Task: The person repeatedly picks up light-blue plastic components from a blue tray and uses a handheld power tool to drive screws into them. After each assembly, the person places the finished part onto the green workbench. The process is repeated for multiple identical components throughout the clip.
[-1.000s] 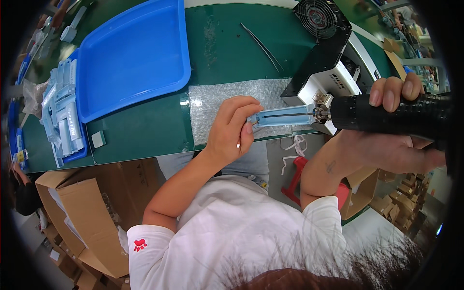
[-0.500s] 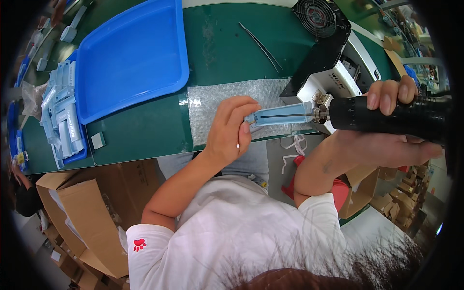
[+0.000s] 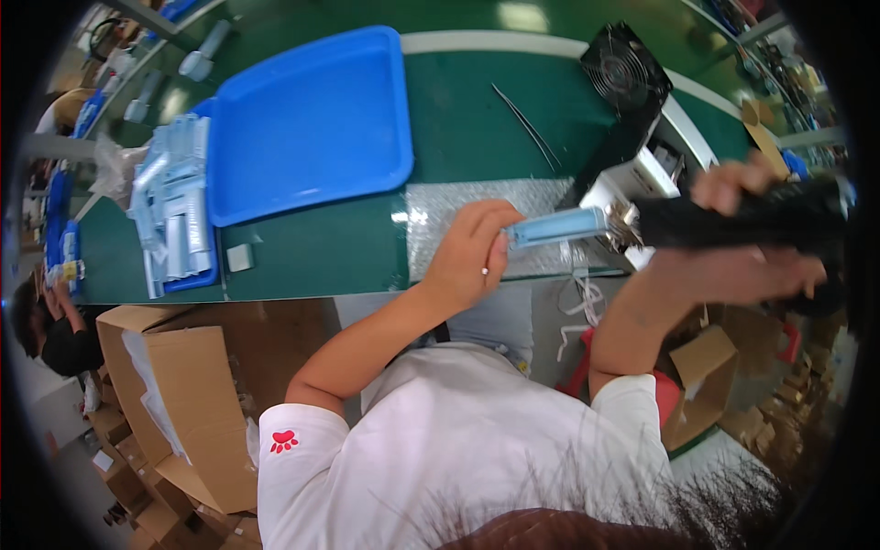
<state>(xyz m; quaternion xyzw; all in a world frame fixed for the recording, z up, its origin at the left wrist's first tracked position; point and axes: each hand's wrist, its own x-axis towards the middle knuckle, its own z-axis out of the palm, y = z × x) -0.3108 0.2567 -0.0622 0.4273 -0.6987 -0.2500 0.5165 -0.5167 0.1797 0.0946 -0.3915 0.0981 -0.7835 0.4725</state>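
My left hand (image 3: pixel 475 249) is closed on one end of a light blue plastic shell (image 3: pixel 559 227), a long narrow piece held over the bubble wrap. At the shell's other end is the metal nose of a black cylindrical electric screwdriver (image 3: pixel 706 223); whether they touch I cannot tell. My right hand (image 3: pixel 733 273), smeared by motion, wraps round the screwdriver's body from below, with fingers over its top. Just behind the screwdriver's nose stands a silver and black machine (image 3: pixel 632 179), partly hidden by it.
A large blue tray (image 3: pixel 401 119) lies left of centre, beside a pile of light blue plastic parts (image 3: pixel 174 206). Black tweezers (image 3: pixel 527 126) lie at the back. A fan (image 3: pixel 623 73) stands at the right. Bubble wrap (image 3: pixel 431 206) covers the front edge; a cardboard box (image 3: pixel 197 394) stands below left.
The whole view has shifted, so the table appears further right. The screwdriver has blurred with motion, and the dark shaft earlier seen along the blue shell no longer shows. Both hands keep their hold.
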